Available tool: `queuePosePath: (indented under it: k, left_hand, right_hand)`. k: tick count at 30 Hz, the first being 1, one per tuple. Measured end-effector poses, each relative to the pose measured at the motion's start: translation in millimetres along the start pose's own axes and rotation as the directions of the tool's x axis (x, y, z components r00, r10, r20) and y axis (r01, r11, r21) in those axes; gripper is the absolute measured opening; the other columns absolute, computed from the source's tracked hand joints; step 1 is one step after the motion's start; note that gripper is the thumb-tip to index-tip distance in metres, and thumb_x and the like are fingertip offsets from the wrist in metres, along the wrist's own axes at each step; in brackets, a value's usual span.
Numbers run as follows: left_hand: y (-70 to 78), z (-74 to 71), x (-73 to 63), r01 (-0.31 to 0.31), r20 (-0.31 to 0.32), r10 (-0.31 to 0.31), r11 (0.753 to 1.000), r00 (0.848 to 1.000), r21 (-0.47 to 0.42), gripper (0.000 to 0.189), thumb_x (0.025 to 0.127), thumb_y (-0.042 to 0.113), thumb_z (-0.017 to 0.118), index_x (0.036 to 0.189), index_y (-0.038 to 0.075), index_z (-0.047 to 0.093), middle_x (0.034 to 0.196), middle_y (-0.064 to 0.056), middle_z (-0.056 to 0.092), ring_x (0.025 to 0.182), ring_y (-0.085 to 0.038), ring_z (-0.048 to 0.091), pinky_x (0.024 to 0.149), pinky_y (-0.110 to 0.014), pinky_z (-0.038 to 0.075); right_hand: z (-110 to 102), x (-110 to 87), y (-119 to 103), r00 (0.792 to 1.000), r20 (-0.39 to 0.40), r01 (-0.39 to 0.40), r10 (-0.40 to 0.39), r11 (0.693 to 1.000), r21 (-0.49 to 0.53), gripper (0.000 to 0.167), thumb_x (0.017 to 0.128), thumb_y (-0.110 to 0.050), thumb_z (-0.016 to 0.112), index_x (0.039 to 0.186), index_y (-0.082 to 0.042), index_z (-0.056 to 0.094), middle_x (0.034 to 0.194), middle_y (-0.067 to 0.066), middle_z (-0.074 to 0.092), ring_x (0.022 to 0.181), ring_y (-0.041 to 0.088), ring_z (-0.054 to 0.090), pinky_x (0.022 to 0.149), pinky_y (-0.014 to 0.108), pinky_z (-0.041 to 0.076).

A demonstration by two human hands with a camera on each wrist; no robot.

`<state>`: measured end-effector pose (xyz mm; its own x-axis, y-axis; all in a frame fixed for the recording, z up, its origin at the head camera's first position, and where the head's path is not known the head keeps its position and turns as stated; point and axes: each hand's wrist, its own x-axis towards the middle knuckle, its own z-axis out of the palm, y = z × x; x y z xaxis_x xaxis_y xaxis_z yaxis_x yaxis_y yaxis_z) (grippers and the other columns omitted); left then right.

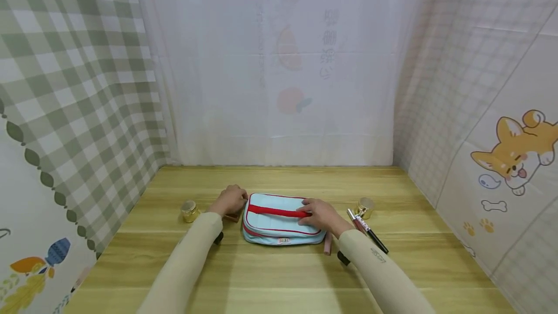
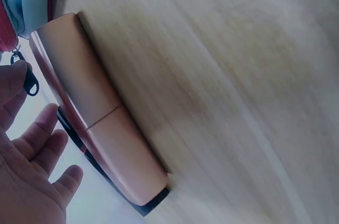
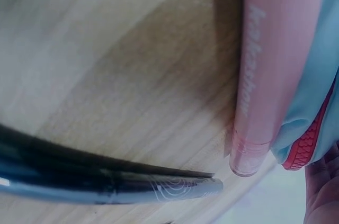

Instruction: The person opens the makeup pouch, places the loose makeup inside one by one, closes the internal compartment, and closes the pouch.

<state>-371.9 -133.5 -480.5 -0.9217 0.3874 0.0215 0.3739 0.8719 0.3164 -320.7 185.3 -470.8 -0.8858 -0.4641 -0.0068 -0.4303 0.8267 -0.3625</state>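
A light blue pouch (image 1: 270,236) with red piping and a red carry strap (image 1: 279,211) lies in the middle of the table. At its left end my left hand (image 1: 231,201) pinches the black zipper pull (image 2: 32,82); the left wrist view shows the other fingers spread. Beside those fingers lies a rose-gold rectangular case (image 2: 100,107) with a black edge. My right hand (image 1: 320,214) rests on the right side of the pouch top, fingers extended at the strap's end. Next to the pouch, below that hand, lies a pink tube (image 3: 275,70).
A gold-lidded jar (image 1: 189,211) stands left of the left arm, and a similar gold jar (image 1: 364,207) stands at the right. Slim black and silver pens (image 1: 372,237) lie near the right forearm. Patterned curtains (image 1: 270,134) hang behind and on both sides.
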Motion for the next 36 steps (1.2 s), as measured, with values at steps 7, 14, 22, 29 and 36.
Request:
queuePosePath:
  k: [7,14,22,29,36]
  left_hand:
    - [-2.5,-3.9,-6.2,-0.017,0.001,0.017,0.999,1.0,0.046,0.009,0.098,0.013,0.06,0.097,0.009,0.067,0.108,-0.012,0.059,0.109,-0.034,0.053,0.093,-0.05,0.044]
    - [-0.6,-9.1,-16.8,-0.012,-0.023,0.013,0.999,1.0,0.049,0.008,0.098,0.012,0.06,0.093,0.008,0.065,0.098,-0.008,0.06,0.099,-0.03,0.056,0.09,-0.049,0.045]
    - [1.1,-7.7,-25.0,-0.015,-0.115,0.016,1.0,0.993,0.005,0.008,0.097,0.011,0.063,0.091,0.011,0.068,0.088,0.001,0.067,0.096,-0.026,0.061,0.1,-0.048,0.039]
    - [0.8,-4.8,-28.3,-0.03,-0.157,0.028,1.0,0.987,-0.006,0.011,0.096,0.011,0.065,0.096,0.011,0.075,0.094,-0.001,0.072,0.098,-0.025,0.063,0.102,-0.047,0.04]
    - [0.4,-0.7,-30.9,-0.047,-0.195,0.049,0.999,0.98,0.016,0.012,0.093,0.008,0.067,0.095,0.01,0.078,0.094,-0.003,0.074,0.097,-0.025,0.066,0.098,-0.049,0.043]
  right_hand:
    - [0.9,-0.4,0.4,1.0,-0.015,0.009,-0.008,1.0,0.004,0.037,0.084,-0.029,0.079,0.117,-0.014,0.075,0.138,0.015,0.056,0.13,0.037,0.049,0.107,0.051,0.038]
    - [1.4,-0.5,-0.1,1.0,-0.009,-0.005,0.005,1.0,0.004,0.037,0.085,-0.029,0.079,0.118,-0.014,0.075,0.139,0.015,0.055,0.131,0.037,0.048,0.108,0.051,0.037]
    - [0.8,-2.0,-2.6,1.0,-0.015,-0.003,0.003,1.0,0.006,0.036,0.086,-0.028,0.079,0.118,-0.013,0.075,0.139,0.016,0.055,0.13,0.037,0.048,0.107,0.052,0.037]
    - [2.2,-0.9,-1.3,1.0,-0.021,0.0,0.0,1.0,0.008,0.035,0.085,-0.028,0.079,0.117,-0.013,0.075,0.138,0.016,0.055,0.13,0.037,0.048,0.107,0.052,0.037]
    - [3.9,-0.2,1.2,1.0,-0.012,-0.001,0.001,1.0,-0.004,0.036,0.086,-0.029,0.078,0.118,-0.014,0.075,0.139,0.015,0.055,0.13,0.037,0.048,0.107,0.052,0.038]
